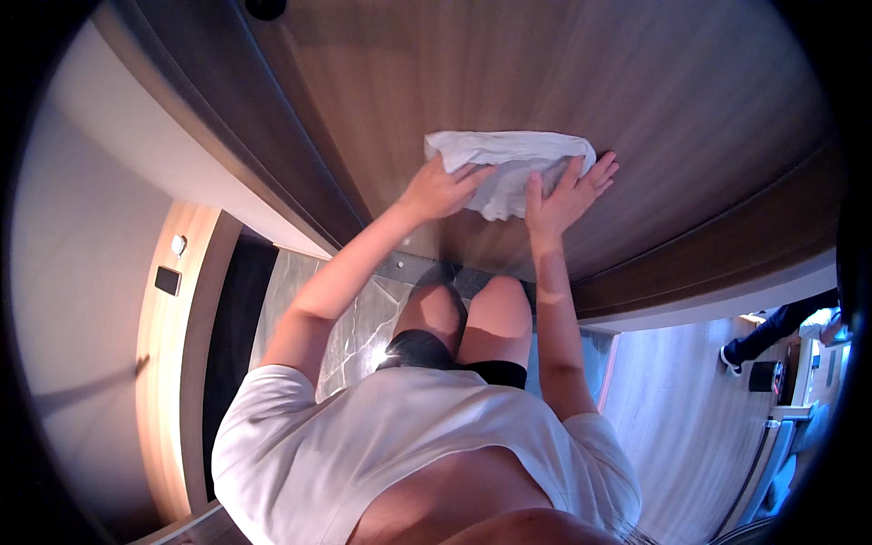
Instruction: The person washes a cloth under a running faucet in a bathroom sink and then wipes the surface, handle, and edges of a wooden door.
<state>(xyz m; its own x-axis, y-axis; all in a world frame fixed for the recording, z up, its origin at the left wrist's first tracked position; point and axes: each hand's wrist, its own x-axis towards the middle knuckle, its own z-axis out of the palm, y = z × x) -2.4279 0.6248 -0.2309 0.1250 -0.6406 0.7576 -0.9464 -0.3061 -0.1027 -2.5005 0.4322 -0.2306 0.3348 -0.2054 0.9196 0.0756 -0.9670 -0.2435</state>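
A white cloth [514, 163] lies spread and creased against a brown wood-grain door panel [545, 75] in front of me. My left hand [446, 191] holds the cloth's left side, fingers bent over it towards the middle. On the right side my right hand [565, 197] presses the cloth to the panel. Its thumb and fingers are spread, and the outer fingers reach past the cloth's edge onto the wood. Both forearms stretch forward from my body.
A dark door frame [293, 129] borders the panel on the left. A wooden ledge [167, 340] carries a dark flat device [167, 281] and a small white object [178, 245]. Below is a marble-look floor [340, 354]. At right, another person's leg [776, 327] stands beside a black bin-like container [766, 377].
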